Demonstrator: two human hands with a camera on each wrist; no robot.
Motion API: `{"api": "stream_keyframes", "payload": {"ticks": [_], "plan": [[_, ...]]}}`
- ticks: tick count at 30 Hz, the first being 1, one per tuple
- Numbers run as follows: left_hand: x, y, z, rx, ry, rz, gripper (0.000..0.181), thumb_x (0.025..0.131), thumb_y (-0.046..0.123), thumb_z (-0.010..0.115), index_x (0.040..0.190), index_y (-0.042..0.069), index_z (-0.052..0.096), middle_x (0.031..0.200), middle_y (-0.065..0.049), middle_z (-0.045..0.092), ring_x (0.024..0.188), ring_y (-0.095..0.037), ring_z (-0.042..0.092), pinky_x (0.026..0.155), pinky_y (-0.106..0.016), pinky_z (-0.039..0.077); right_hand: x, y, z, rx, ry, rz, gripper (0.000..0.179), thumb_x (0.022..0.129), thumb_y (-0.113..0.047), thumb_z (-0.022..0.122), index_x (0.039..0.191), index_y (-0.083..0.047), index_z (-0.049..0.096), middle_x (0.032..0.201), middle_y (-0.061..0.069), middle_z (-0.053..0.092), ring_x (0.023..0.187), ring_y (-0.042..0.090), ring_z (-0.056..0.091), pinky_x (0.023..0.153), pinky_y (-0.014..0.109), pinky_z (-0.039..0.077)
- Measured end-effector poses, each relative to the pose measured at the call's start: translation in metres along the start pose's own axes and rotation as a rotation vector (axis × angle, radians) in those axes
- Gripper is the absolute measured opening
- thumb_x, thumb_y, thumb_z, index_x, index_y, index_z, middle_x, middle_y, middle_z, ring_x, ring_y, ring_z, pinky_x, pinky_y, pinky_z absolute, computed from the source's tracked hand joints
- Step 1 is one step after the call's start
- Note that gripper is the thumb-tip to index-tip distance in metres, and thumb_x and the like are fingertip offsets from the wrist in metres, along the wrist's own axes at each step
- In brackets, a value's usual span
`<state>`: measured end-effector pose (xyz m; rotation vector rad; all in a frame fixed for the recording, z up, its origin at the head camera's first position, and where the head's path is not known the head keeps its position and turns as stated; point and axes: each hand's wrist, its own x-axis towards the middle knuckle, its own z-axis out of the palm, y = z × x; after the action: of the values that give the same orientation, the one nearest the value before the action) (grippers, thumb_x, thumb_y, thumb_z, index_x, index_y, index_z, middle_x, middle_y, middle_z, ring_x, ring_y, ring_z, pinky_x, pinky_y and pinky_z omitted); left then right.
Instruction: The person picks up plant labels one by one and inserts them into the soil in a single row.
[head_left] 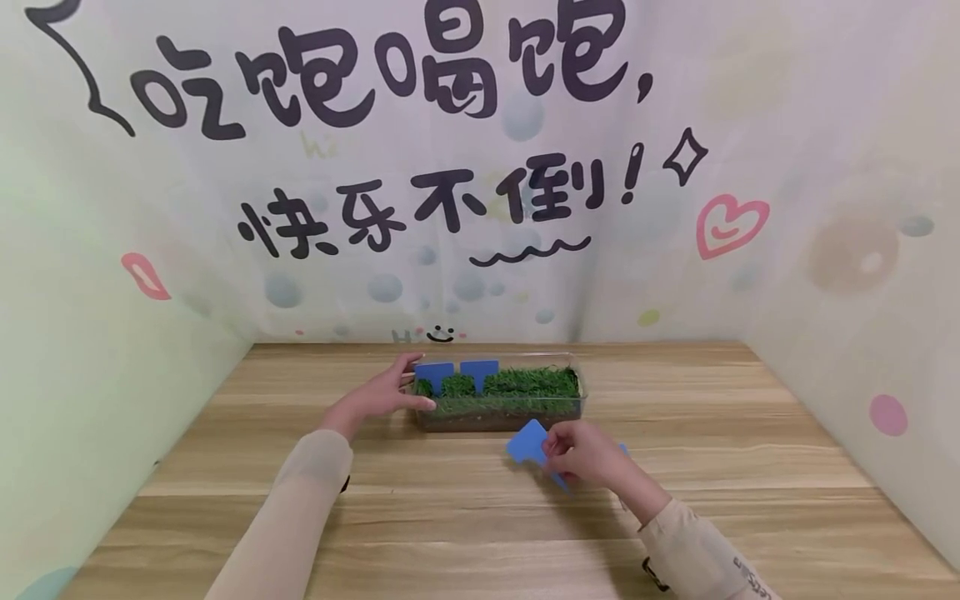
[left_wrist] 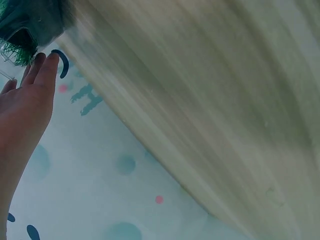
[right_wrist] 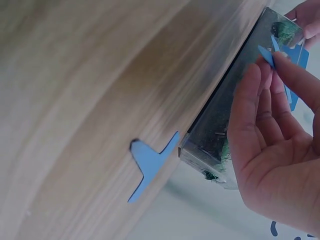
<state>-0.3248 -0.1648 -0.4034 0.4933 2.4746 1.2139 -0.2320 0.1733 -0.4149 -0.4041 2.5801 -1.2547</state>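
Note:
A clear rectangular box (head_left: 510, 423) holds dark soil and green grass (head_left: 536, 382). Two blue plant labels, one at the left end (head_left: 435, 374) and one beside it (head_left: 480, 372), stand upright in the grass. My left hand (head_left: 382, 395) grips the box's left end, thumb along the front and fingers toward the back. In front of the box, my right hand (head_left: 583, 454) pinches another blue plant label (head_left: 528, 442) between thumb and fingers, tilted above the table. One more blue T-shaped label (right_wrist: 148, 161) lies on the table, mostly hidden by my right wrist in the head view.
The wood-grain table (head_left: 420, 517) meets a printed cloth wall (head_left: 337, 308) close behind the box. Similar pale walls (head_left: 847, 333) rise at the left and right table edges.

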Motion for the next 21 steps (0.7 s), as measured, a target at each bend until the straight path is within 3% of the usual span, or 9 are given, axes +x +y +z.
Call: {"api": "stream_keyframes", "payload": {"ticks": [7, 14, 21], "plan": [[-0.0008, -0.0048, 0.0035, -0.056, 0.018, 0.027, 0.094, 0.095, 0.026, 0.069, 0.16, 0.01, 0.003, 0.165, -0.026, 0.007, 0.152, -0.047, 0.011, 0.122, -0.061, 0.022, 0.0021, -0.0039, -0.0024, 0.062, 0.002, -0.033, 0.008, 0.088, 0.001, 0.069, 0.089, 0.003, 0.061, 0.08, 0.007, 0.064, 0.065, 0.012, 0.056, 0.058, 0.026, 0.051], [-0.003, -0.0046, 0.006, -0.085, 0.024, 0.045, 0.085, 0.101, 0.031, 0.059, 0.16, 0.009, 0.003, 0.165, -0.027, 0.007, 0.152, -0.048, 0.011, 0.121, -0.062, 0.021, 0.0044, -0.0074, -0.0052, 0.084, 0.036, -0.036, 0.008, 0.089, 0.001, 0.067, 0.09, 0.004, 0.059, 0.085, 0.01, 0.065, 0.074, 0.012, 0.063, 0.067, 0.03, 0.059], [-0.0036, -0.0074, 0.0088, -0.271, -0.001, 0.076, 0.071, 0.106, 0.016, 0.046, 0.159, 0.005, 0.0, 0.165, -0.029, -0.002, 0.152, -0.05, 0.003, 0.119, -0.063, 0.024, 0.0067, -0.0096, -0.0091, 0.103, 0.065, -0.076, 0.009, 0.09, 0.001, 0.065, 0.094, 0.005, 0.058, 0.084, 0.008, 0.063, 0.074, 0.011, 0.06, 0.067, 0.031, 0.058]]}}
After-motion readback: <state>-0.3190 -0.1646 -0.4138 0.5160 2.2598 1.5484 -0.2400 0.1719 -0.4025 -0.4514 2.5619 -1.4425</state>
